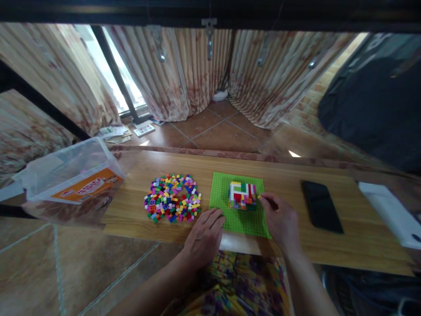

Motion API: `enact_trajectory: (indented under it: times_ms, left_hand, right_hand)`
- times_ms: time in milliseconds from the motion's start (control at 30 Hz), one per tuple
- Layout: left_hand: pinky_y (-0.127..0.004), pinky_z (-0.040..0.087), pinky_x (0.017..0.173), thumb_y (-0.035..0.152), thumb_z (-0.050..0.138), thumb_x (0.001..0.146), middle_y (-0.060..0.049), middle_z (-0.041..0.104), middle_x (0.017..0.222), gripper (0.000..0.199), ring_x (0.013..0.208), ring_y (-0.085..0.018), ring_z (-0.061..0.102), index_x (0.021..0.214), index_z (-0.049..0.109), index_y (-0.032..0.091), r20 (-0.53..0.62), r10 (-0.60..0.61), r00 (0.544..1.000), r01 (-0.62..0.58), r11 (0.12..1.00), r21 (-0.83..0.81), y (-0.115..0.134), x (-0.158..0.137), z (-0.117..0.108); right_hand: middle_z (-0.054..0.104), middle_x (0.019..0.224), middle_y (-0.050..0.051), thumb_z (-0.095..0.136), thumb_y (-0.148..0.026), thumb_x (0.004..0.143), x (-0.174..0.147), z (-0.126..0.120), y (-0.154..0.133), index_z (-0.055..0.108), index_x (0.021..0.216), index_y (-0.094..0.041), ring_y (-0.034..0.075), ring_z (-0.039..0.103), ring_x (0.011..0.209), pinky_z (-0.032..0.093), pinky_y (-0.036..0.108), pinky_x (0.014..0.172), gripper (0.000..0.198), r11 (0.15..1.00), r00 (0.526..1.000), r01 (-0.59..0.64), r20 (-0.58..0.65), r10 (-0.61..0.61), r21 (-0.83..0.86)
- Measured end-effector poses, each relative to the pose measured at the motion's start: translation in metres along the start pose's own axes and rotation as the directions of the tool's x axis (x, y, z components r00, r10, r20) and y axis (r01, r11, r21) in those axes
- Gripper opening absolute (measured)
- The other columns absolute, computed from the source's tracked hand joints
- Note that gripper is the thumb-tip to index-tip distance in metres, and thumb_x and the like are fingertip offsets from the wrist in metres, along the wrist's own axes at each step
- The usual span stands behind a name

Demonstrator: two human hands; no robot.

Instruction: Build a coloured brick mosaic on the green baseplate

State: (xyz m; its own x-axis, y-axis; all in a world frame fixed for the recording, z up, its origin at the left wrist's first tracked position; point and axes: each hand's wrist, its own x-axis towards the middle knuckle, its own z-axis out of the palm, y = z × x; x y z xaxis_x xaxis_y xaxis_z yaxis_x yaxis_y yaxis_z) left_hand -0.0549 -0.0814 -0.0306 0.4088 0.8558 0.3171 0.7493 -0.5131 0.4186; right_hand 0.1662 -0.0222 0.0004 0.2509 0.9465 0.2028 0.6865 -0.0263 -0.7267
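A multicoloured block of stacked toy bricks (242,196) stands on a green studded baseplate (237,226). Close to the block's right side, my right hand (281,219) pinches a small yellow brick (259,197) between thumb and fingertips. My left hand (204,237) lies at the baseplate's lower left edge, its fingers stretched out and nothing seen in them. Left of the baseplate, a loose pile of small coloured bricks (173,198) is spread on the wooden table (131,226).
A clear plastic box (75,171) with an orange label sits at the table's left end. To the right lie a black phone (321,206) and a long white object (391,215). Curtains (171,79) hang beyond the tiled floor (213,127); a dark bar (210,13) crosses the top.
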Motion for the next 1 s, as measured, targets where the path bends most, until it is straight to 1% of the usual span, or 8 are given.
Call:
enact_trajectory:
  times_ms: [67,133,300,500,700,833,1000]
  left_hand:
    - [-0.045,0.048,0.106,0.017,0.047,0.092,-0.011,0.060,0.131,0.031,0.126,-0.025,0.051,0.120,0.059,0.014,0.003,-0.002,1.000,0.002,1.000,-0.007,0.000,0.000,0.000]
    - [-0.045,0.048,0.106,0.017,0.046,0.092,-0.011,0.060,0.131,0.031,0.127,-0.025,0.051,0.121,0.059,0.015,0.004,-0.002,1.000,0.002,1.000,-0.018,0.000,0.000,-0.001]
    - [-0.046,0.047,0.106,0.016,0.045,0.092,-0.011,0.060,0.131,0.032,0.127,-0.025,0.050,0.121,0.059,0.015,-0.002,-0.003,1.000,0.003,1.000,-0.022,-0.001,-0.001,0.000]
    - [-0.046,0.046,0.107,0.017,0.046,0.092,-0.011,0.059,0.132,0.033,0.128,-0.025,0.049,0.122,0.059,0.016,0.010,-0.013,1.000,0.013,0.999,-0.030,-0.001,-0.001,0.001]
    - [-0.046,0.046,0.108,0.017,0.047,0.092,-0.010,0.060,0.132,0.032,0.128,-0.025,0.049,0.122,0.059,0.016,0.021,-0.016,1.000,0.017,1.000,-0.027,0.000,-0.001,-0.001]
    - [-0.046,0.046,0.107,0.017,0.047,0.092,-0.011,0.060,0.130,0.032,0.127,-0.025,0.050,0.121,0.059,0.016,0.011,-0.014,1.000,0.015,0.999,-0.037,-0.001,-0.001,0.000]
    - [-0.046,0.046,0.107,0.017,0.048,0.091,-0.011,0.060,0.130,0.032,0.127,-0.025,0.050,0.121,0.059,0.017,0.009,-0.009,1.000,0.009,0.999,-0.048,-0.002,-0.001,0.001]
  right_hand:
    - [0.074,0.085,0.009,0.055,-0.045,0.085,0.005,0.001,0.010,0.070,0.088,-0.017,0.022,0.067,0.076,0.049,0.033,0.072,0.032,1.000,1.000,0.000,-0.005,0.000,-0.005]
    - [0.074,0.087,0.010,0.054,-0.045,0.085,0.009,0.005,0.014,0.071,0.088,-0.017,0.022,0.067,0.077,0.049,0.034,0.073,0.033,1.000,1.000,0.022,0.013,-0.022,0.001]
    - [0.074,0.088,0.010,0.054,-0.044,0.084,0.014,0.015,0.011,0.071,0.089,-0.017,0.023,0.068,0.080,0.051,0.037,0.078,0.033,0.998,0.999,0.028,0.036,-0.030,0.052]
    - [0.075,0.088,0.010,0.057,-0.043,0.082,0.016,0.015,0.011,0.071,0.091,-0.017,0.023,0.069,0.080,0.053,0.036,0.077,0.031,0.995,0.999,0.026,0.037,-0.029,0.100]
    - [0.075,0.089,0.011,0.058,-0.044,0.082,0.017,0.016,0.018,0.071,0.097,-0.015,0.022,0.069,0.077,0.054,0.037,0.075,0.036,0.982,0.997,-0.075,0.034,0.070,0.175]
    - [0.075,0.087,0.012,0.062,-0.048,0.079,0.019,0.022,0.023,0.072,0.094,-0.014,0.022,0.069,0.076,0.054,0.037,0.074,0.039,0.965,0.992,-0.122,0.022,0.121,0.231]
    - [0.074,0.082,0.009,0.070,-0.048,0.070,0.024,0.029,0.025,0.072,0.091,-0.014,0.020,0.068,0.074,0.055,0.036,0.073,0.040,0.895,0.974,-0.219,0.039,0.221,0.388]
